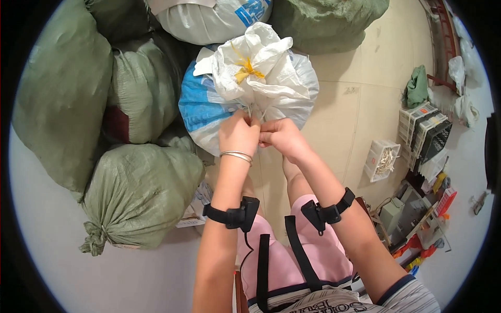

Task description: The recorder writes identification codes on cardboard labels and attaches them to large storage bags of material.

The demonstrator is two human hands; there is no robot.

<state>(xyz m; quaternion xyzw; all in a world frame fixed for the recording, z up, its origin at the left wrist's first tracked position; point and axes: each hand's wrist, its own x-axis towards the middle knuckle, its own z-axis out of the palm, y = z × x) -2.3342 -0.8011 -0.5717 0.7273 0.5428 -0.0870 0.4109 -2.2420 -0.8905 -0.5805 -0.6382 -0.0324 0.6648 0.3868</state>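
Note:
In front of me stands a large white and blue woven sack (201, 104), its gathered mouth flaring upward. A yellow tie (248, 70) lies knotted in the middle of the white folds. Close together at the near side of the sack's neck are both of my hands. My left hand (239, 133) is closed, pinching at a thin pale string (250, 109) by the neck. The fingers of my right hand (284, 138) press together beside it; what they pinch is too small to make out.
Stuffed green sacks (143, 193) are heaped on the left, with another green sack (329, 23) and a white sack (209, 22) behind. To the right, on the tiled floor, sit a white basket (373, 161) and stacked crates (422, 130). Assorted clutter lines the right wall.

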